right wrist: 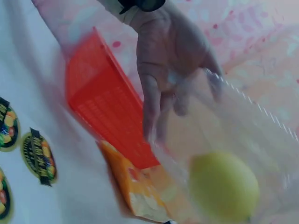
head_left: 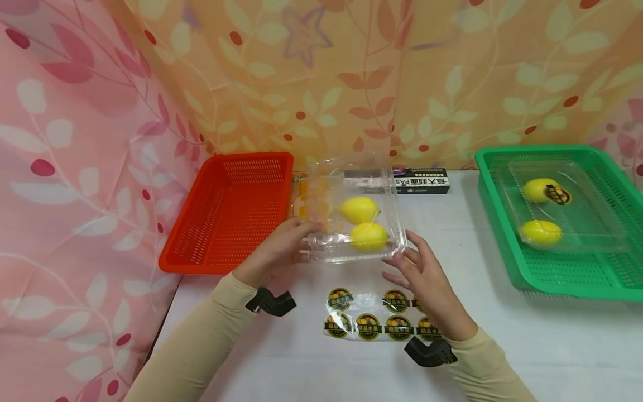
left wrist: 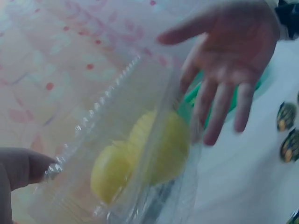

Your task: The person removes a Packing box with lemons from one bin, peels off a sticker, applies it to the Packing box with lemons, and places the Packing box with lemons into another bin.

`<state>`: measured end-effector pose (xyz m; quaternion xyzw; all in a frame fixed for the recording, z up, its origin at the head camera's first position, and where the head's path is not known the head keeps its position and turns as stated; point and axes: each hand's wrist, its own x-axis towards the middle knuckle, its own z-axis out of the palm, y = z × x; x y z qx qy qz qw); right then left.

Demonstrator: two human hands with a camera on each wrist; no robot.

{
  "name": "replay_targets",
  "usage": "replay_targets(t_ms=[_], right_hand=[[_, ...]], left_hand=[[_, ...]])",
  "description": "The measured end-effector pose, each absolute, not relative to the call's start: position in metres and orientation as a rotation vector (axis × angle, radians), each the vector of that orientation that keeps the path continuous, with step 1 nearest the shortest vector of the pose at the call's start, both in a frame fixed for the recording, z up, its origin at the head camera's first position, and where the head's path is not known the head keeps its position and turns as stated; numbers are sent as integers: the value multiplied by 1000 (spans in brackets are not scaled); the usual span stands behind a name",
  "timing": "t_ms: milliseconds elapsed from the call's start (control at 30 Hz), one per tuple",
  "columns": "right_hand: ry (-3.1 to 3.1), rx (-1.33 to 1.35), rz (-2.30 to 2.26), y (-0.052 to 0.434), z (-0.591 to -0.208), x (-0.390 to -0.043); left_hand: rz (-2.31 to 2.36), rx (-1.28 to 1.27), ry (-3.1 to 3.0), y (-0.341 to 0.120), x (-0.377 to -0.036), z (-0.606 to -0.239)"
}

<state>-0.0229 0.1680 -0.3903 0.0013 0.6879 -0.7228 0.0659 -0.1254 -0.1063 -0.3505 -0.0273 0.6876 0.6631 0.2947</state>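
The left hand point(head_left: 278, 245) holds the left edge of the clear box point(head_left: 351, 209) with two lemons point(head_left: 359, 210) above the tabletop point(head_left: 502, 335), the right hand point(head_left: 427, 279) is open beside it, and the box looks light, thin and bendy, best held by both edges.

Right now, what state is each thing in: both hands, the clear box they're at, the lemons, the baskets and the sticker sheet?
Left hand: grips the clear box's left edge.
Right hand: open, fingertips at the box's right corner.
Clear box: lid closed, two lemons inside.
Red basket: holds nothing.
Green basket: holds a closed, labelled box of two lemons.
Sticker sheet: flat on the table, several stickers on it.
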Motion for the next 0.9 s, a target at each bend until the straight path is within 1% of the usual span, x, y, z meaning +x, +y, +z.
replay_targets(t_ms=[133, 367, 500, 600, 767, 833, 900], right_hand=[[1964, 150, -2353, 164, -398, -24], [1782, 402, -2596, 168, -412, -33], [1722, 476, -2640, 175, -418, -42], [1693, 524, -2636, 184, -420, -49], [1662, 497, -2546, 207, -413, -60], [1655, 452, -2508, 217, -410, -64], [1633, 423, -2490, 226, -407, -68]], left_hand=[[1832, -77, 1743, -86, -113, -365], [1790, 46, 1703, -62, -95, -384], [1724, 96, 1727, -58, -91, -391], [1705, 54, 1756, -62, -92, -393], [1882, -134, 1780, -80, -105, -393], [1967, -126, 1806, -85, -111, -393], [2021, -67, 1837, -88, -116, -394]])
